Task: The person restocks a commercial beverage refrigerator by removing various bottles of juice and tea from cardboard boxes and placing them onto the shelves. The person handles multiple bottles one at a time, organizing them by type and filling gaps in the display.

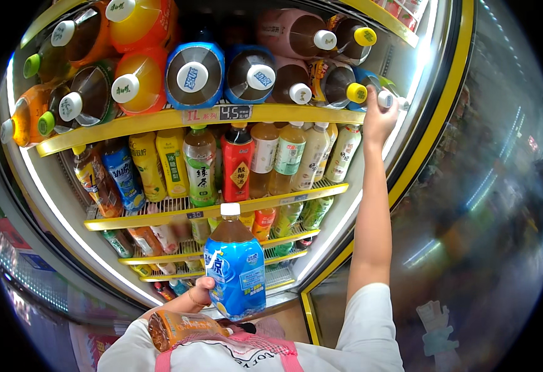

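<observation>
My left hand (202,289) grips a large blue-labelled tea bottle (235,272) with a white cap, held upright before my chest. An orange-labelled bottle (183,325) lies sideways against my left upper arm and chest. My right hand (381,116) is raised to the right end of the top bottle shelf, its fingers around the white-capped neck of a bottle (385,99) lying there. Beside it lies a dark drink bottle with a yellow cap (356,93). Large bottles with blue labels (194,76) lie mid-shelf, caps facing me.
Yellow-edged wire shelves (215,208) of a lit drinks cooler hold upright bottles, among them a red-labelled one (238,162). A price strip (218,114) runs along the shelf edge above. The cooler's glass door (476,209) stands open at the right.
</observation>
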A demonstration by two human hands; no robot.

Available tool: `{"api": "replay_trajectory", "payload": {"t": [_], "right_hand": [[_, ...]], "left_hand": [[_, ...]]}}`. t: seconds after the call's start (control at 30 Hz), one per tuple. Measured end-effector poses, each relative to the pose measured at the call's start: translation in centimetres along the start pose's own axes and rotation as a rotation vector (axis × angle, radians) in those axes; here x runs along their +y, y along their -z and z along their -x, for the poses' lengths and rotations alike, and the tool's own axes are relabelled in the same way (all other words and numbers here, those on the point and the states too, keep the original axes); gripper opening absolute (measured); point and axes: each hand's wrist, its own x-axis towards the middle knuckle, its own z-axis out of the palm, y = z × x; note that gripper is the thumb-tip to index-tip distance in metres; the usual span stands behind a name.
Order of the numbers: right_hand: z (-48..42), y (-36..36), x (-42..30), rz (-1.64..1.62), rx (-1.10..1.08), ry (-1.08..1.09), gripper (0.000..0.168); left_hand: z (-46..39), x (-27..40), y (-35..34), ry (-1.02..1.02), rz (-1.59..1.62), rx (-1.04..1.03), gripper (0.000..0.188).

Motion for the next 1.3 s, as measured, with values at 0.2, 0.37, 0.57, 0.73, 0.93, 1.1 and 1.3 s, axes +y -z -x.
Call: {"api": "replay_trajectory", "payload": {"t": [0.2,0.37,0.57,0.73,0.93,1.1,1.3], "right_hand": [[-1.0,-0.4,-1.7,-0.142,0.439,0.488,0.021],[2.6,7.1,-11.4,-0.279,0.875,0.603,0.017],[0.2,5.0,-16.6,-0.817,0.526,0.188,0.032],[2.3,-7.4,-22.0,-0.540,0.373,0.174,0.028],[3.0,-12.8,-21.8,-0.172,-0.020,0.470,0.034],[2.5,-14.9,-20.4,-0.262,-0.651,-0.124,0.043],[0.1,-20.0,-19.9,-0.189,-0.845,-0.396,0.033]], "left_hand": [[3.2,0.7,0.3,-0.115,0.032,0.131,0.096],[3.4,-0.2,0.5,-0.169,0.048,0.155,0.094],[2.5,0.2,0.2,-0.196,0.084,0.127,0.091],[2.7,0.7,-0.2,-0.213,0.075,0.097,0.085],[2.0,-0.4,1.2,-0.186,0.085,-0.028,0.086],[3.4,-0.5,2.0,-0.198,0.112,-0.025,0.088],[3.9,-1.4,3.2,-0.171,0.135,-0.028,0.087]]}}
